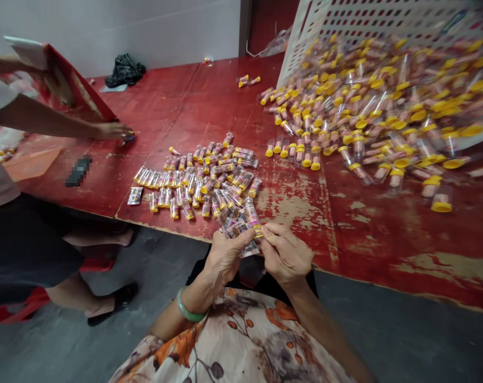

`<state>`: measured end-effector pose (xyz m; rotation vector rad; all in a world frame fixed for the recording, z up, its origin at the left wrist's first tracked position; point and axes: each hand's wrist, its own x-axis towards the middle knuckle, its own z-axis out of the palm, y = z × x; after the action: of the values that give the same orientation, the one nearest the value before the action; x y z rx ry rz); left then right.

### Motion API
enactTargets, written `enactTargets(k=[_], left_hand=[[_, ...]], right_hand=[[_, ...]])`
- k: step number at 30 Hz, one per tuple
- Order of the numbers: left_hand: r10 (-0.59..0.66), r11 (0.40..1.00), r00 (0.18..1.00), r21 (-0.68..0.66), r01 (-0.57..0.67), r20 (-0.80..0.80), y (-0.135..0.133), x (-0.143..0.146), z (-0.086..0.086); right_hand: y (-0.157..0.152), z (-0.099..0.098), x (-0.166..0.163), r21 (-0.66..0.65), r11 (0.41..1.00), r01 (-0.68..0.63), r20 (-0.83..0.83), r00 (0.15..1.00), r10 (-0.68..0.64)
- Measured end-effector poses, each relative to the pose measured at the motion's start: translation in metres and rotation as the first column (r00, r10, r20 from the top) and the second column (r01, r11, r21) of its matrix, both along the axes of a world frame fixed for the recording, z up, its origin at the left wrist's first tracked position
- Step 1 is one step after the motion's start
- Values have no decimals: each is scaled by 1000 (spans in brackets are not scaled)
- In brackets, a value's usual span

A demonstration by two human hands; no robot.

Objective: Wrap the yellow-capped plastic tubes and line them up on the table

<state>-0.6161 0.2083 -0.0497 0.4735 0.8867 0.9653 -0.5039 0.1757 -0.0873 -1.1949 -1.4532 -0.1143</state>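
Note:
At the table's front edge, my left hand [225, 252] is closed around a bunch of printed stickers [235, 223]. A small clear tube with a yellow cap [252, 217] stands beside them, between my two hands. My right hand [286, 251] pinches at the tube's lower end, near the cap, with thumb and forefinger. Just beyond my hands lies a group of labelled yellow-capped tubes [189, 181], several in rows. A separate stack of stickers [135, 196] rests at the left of that group.
A white perforated crate [301, 45] lies tipped at the right, with a heap of yellow-capped tubes [357, 101] spilling onto the red table [369, 234]. At the left, another person's hand [116, 131] reaches over the table near a dark phone-like object [78, 171]. A black plastic bag [125, 70] sits by the wall.

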Motion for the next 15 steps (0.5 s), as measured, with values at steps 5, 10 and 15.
enactTargets(k=[5, 10, 15], left_hand=[[-3, 1000, 1000, -10, 3, 10, 3, -3, -4], [-60, 998, 997, -14, 61, 38, 9, -5, -11], [-31, 996, 1000, -80, 30, -3, 20, -6, -22]], right_hand=[[5, -7, 4, 31, 999, -35, 38, 999, 34], [4, -13, 3, 28, 998, -50, 76, 996, 48], [12, -27, 16, -49, 997, 63, -149, 986, -70]])
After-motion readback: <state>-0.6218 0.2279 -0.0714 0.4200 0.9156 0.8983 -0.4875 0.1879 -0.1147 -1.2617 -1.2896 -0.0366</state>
